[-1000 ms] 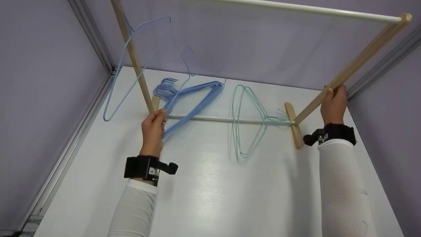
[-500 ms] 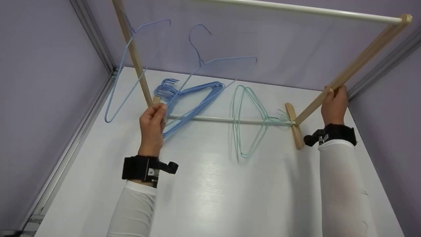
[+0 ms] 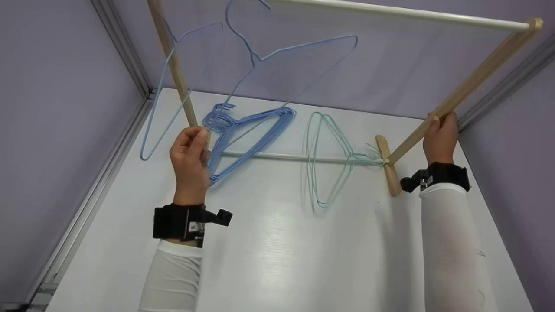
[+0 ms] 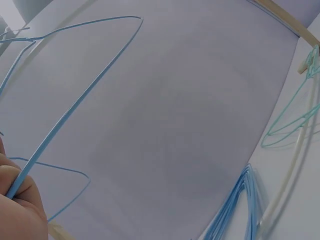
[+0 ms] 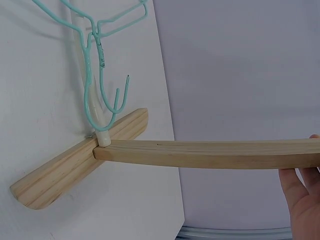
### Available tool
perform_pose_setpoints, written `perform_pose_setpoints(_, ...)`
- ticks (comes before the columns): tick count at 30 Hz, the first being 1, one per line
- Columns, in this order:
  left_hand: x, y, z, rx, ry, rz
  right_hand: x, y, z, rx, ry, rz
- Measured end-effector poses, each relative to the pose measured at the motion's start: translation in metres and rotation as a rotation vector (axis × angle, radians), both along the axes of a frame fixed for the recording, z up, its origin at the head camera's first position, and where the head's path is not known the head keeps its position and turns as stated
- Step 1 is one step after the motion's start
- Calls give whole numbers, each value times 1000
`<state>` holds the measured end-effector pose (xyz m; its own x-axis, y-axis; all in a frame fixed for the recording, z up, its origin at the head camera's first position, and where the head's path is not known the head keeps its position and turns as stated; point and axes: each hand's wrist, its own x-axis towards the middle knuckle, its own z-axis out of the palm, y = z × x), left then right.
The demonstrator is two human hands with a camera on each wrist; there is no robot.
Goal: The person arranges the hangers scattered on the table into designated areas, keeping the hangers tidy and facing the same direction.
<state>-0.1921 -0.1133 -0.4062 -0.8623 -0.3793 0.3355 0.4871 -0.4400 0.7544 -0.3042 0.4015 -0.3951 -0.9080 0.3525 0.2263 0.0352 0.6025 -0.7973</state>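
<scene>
My left hand pinches a blue wire hanger by its near lower corner. The hanger tilts up, its hook near the white top rod of a wooden rack. In the left wrist view the curled fingers of my left hand close round the hanger wire. Below it a bundle of blue hangers lies across the rack's lower rod. One more blue hanger hangs at the left post. My right hand grips the rack's right wooden post between thumb and fingers.
Several mint-green hangers lean on the lower white rod beside the right wooden foot. The rack's left post rises behind my left hand. Lilac walls enclose the white table at the back and sides.
My left hand has moved up and slightly left. The held hanger has risen and turned from edge-on to broadside, its hook now near the top rod. My right hand stays on the post.
</scene>
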Motion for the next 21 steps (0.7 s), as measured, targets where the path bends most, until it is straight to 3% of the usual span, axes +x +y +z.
perform_pose_setpoints(5,1,-7,7,51,28,35,0,-1,0,4,-12,-10)
perform_pose_setpoints(10,3,-12,12,102,-5,106,-1,-3,2,7,-15,-10)
perform_pose_setpoints(21,2,-20,14,102,-12,188,-4,2,-2,3,-22,-14)
